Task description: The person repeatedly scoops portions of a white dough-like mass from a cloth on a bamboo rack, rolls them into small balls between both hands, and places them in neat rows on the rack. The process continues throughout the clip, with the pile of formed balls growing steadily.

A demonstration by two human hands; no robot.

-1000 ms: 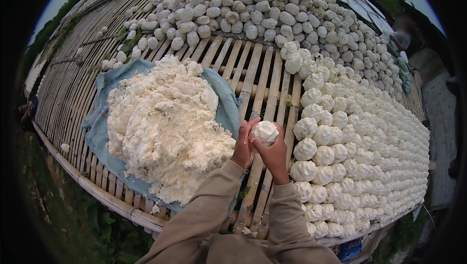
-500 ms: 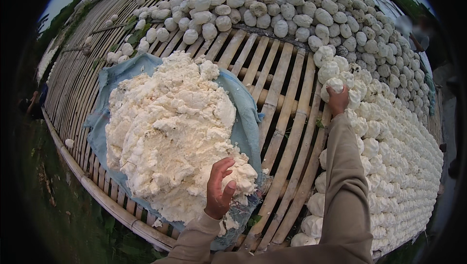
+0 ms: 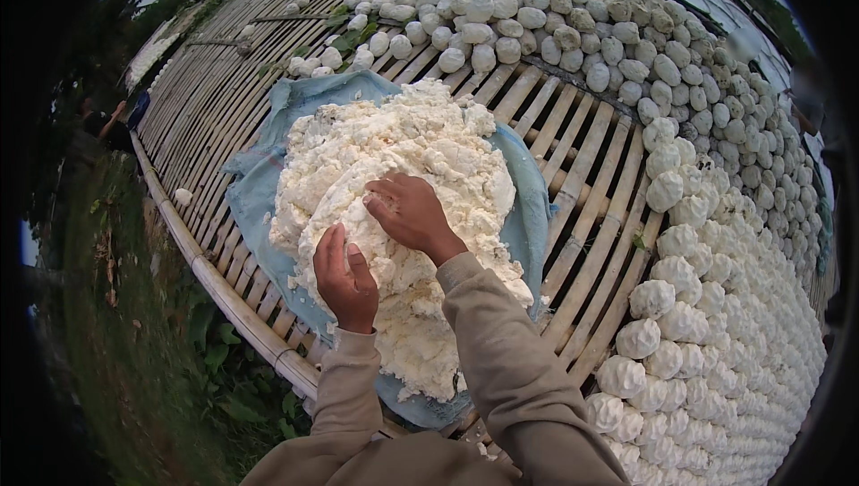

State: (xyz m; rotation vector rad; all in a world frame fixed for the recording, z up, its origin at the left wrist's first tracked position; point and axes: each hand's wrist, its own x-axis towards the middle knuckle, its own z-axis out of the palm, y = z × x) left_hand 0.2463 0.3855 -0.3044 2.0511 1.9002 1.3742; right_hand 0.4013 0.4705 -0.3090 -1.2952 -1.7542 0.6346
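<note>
White mass (image 3: 470,159) sits on blue cloth (image 3: 526,191); balls (image 3: 677,319) crowd slats (image 3: 616,208) rightward.

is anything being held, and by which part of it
Can't tell: the right grip and left grip are over the mound, hiding anything held within.

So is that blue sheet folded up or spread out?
Spread out: the blue sheet lies beneath the white mound, its crumpled edges showing either side.

Bamboo platf. (image 3: 215,110) w/ cloth (image 3: 523,173), wh. balls (image 3: 678,273) (lots)
</note>
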